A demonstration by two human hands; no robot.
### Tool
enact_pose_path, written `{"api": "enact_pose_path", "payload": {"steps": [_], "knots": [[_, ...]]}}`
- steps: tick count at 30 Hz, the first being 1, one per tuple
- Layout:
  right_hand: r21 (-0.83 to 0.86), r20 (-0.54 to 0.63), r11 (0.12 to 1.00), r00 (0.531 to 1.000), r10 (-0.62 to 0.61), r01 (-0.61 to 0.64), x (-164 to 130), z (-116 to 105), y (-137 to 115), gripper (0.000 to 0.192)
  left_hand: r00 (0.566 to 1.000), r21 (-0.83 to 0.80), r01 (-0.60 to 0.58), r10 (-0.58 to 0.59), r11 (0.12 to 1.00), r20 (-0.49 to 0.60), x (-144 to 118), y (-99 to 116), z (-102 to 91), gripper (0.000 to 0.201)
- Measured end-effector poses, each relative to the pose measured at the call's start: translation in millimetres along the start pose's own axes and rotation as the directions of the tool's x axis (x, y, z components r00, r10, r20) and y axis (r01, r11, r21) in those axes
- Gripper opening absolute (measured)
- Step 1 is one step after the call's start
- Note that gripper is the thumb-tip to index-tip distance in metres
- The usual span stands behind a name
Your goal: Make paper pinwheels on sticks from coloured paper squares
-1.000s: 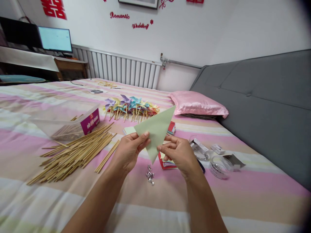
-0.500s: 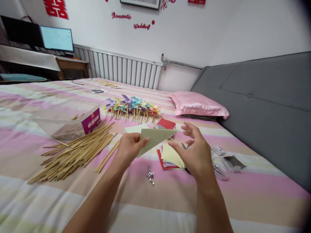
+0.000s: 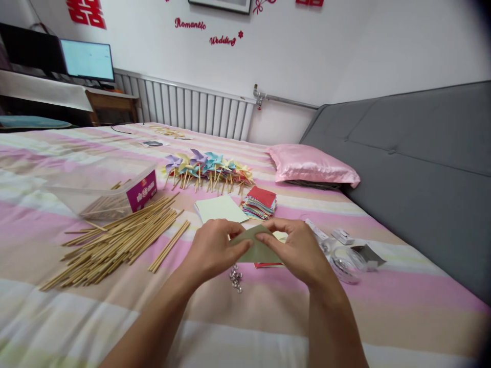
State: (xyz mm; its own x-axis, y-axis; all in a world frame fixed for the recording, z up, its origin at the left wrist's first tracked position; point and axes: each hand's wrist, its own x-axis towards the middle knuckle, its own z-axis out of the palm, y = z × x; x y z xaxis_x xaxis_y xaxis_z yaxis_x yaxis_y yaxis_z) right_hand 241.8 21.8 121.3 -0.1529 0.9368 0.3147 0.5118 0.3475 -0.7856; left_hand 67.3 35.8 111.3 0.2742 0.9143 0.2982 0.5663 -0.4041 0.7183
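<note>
A folded pale green paper triangle [image 3: 256, 249] is pinched between my left hand [image 3: 215, 249] and my right hand [image 3: 297, 250], low above the striped bedspread [image 3: 268, 312]. Both thumbs press on its upper edge. Just below it lie a few small silver bells [image 3: 236, 279]. Under my right hand a stack of coloured paper with a red bottom sheet [image 3: 266, 265] is mostly hidden. A second stack of coloured squares [image 3: 260, 202] and a pale yellow sheet [image 3: 220, 209] lie just beyond.
A heap of wooden sticks [image 3: 115, 240] and a clear plastic box [image 3: 103, 191] lie to the left. Finished paper pinwheels [image 3: 207, 168] lie farther back. Tape rolls and small packets [image 3: 345, 253] sit right. A pink pillow [image 3: 312, 166] rests against the grey headboard [image 3: 422, 168].
The paper was held up as a tall triangle, then my right hand let go briefly. Now both hands hold it again, lowered close to the bed and folded flatter.
</note>
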Motion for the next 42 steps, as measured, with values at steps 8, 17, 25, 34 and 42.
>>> {"api": "enact_pose_path", "payload": {"steps": [8, 17, 25, 34, 42], "knots": [[0.593, -0.190, 0.800, 0.950, 0.248, -0.090, 10.2, -4.5, 21.4, 0.025, 0.975, -0.639, 0.109, -0.208, 0.761, -0.082, 4.5, -6.1, -7.3, 0.029], [0.632, -0.282, 0.775, 0.938, 0.199, 0.025, 16.5, 16.1, 13.8, 0.023, 0.943, -0.805, 0.098, -0.314, 0.585, -0.113, 6.5, -0.4, 10.8, 0.023], [0.665, -0.245, 0.746, 0.933, 0.263, -0.036, 17.2, 14.8, 19.9, 0.027, 0.949, -0.868, 0.106, -0.311, 0.485, -0.057, 5.2, 1.6, 4.6, 0.023], [0.360, -0.410, 0.930, 0.908, 0.090, 0.070, 14.7, 18.0, 15.0, 0.019, 0.943, -0.823, 0.220, -0.330, 0.524, 0.041, 3.3, 2.0, 2.8, 0.023], [-0.361, -0.619, 0.925, 0.711, -0.335, 0.123, 11.6, 22.4, 15.9, 0.017, 0.924, -0.939, 0.228, -0.363, 0.258, 0.125, 4.0, 9.0, 15.4, 0.018]]}}
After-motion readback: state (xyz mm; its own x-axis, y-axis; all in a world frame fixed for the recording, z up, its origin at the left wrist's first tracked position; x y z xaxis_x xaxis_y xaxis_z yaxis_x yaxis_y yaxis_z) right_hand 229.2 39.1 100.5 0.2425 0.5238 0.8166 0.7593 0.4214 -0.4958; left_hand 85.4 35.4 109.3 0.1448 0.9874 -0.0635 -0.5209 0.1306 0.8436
